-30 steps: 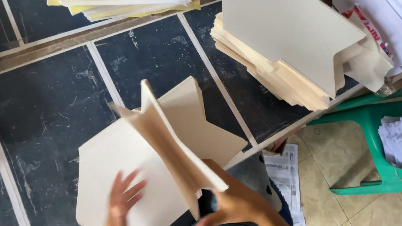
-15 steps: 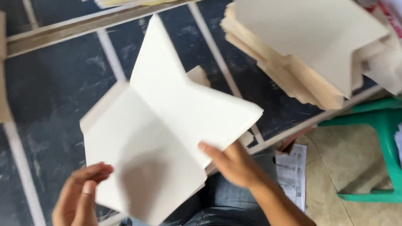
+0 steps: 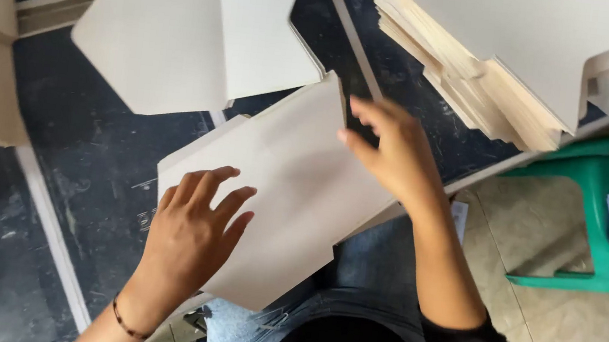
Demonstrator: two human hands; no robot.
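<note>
Head view | left hand [image 3: 189,230] flat, fingers spread, pressing cream card sheet [image 3: 295,185] at bench [image 3: 96,142] edge | right hand [image 3: 390,150] open, fingertips on sheet's upper corner | second sheet [image 3: 191,31] just beyond | card stack [image 3: 479,84] right | green stool [image 3: 601,217] beside.

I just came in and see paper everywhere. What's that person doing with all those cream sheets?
A person is working with cream paper sheets on a dark table. The left hand lies flat on a folded sheet at the table's edge, while the right hand touches its upper corner. Another cut sheet lies beyond, and a tall stack of sheets sits at the right.
</note>
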